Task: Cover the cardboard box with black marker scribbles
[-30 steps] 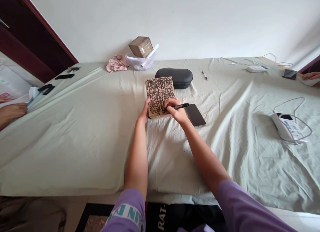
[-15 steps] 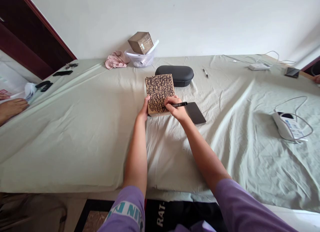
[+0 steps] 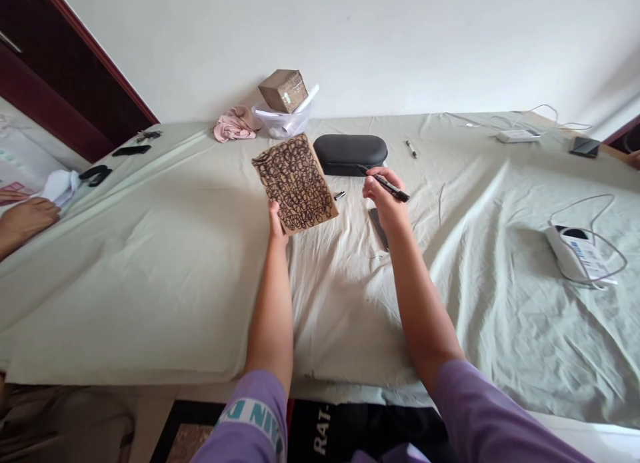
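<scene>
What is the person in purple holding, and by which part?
The left hand holds the scribbled cardboard by its left edge, near the lower corner; the right hand holds the black marker near its tip.

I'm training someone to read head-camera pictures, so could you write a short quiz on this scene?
1. Multiple choice: what is in the right hand?
a) a white cable
b) a black pen
c) a roll of tape
2. True or false: the black pen's tip is touching the scribbled brown item held in the left hand.
3. Fill in the colour: a crumpled ____ cloth lies beside the plastic tub near the wall.

Key:
1. b
2. False; the tip is apart from the scribbled brown item.
3. pink
</scene>
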Action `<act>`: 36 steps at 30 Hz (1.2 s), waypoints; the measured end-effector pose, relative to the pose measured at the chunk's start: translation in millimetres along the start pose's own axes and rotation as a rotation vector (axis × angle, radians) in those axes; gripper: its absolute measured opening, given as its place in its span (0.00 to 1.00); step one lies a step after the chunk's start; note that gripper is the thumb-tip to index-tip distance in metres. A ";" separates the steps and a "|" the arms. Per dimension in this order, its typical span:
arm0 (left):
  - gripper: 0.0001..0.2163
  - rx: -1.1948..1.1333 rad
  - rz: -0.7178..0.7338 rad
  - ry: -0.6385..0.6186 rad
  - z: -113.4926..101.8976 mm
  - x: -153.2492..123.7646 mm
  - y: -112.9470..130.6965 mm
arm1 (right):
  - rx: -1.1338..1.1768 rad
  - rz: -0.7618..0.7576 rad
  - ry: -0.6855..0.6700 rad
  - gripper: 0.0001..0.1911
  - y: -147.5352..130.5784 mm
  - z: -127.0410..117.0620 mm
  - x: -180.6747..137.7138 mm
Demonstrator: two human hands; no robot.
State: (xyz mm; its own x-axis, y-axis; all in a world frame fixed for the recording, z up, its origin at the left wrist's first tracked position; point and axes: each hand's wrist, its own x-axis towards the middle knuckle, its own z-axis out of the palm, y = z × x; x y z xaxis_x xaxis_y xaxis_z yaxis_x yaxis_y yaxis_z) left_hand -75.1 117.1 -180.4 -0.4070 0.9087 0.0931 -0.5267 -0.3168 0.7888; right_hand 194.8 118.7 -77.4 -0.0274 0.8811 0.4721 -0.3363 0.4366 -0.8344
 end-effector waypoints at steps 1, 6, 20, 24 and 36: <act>0.33 0.016 0.091 0.026 -4.3 1.0 0.7 | 0.014 0.060 -0.011 0.21 -4.2 -8.4 2.0; 0.39 0.096 0.310 0.112 -13.1 6.5 -2.9 | 0.122 0.341 -0.016 0.29 1.0 -35.5 9.0; 0.34 0.086 0.253 0.057 -9.4 8.2 -5.6 | -0.978 0.280 0.080 0.22 94.4 -48.7 2.1; 0.35 0.042 0.226 0.053 -8.4 10.0 -6.0 | -1.152 0.303 0.059 0.23 96.8 -45.7 25.4; 0.42 0.120 0.283 0.022 -23.1 27.2 -16.1 | -1.397 0.424 0.004 0.26 128.7 -31.6 51.6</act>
State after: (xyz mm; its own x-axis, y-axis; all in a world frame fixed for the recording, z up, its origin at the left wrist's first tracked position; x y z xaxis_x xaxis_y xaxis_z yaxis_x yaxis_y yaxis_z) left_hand -94.9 140.7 -204.7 -0.5416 0.7824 0.3075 -0.2990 -0.5211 0.7994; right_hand 179.8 226.1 -169.4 0.1132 0.9855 0.1266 0.8653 -0.0352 -0.5000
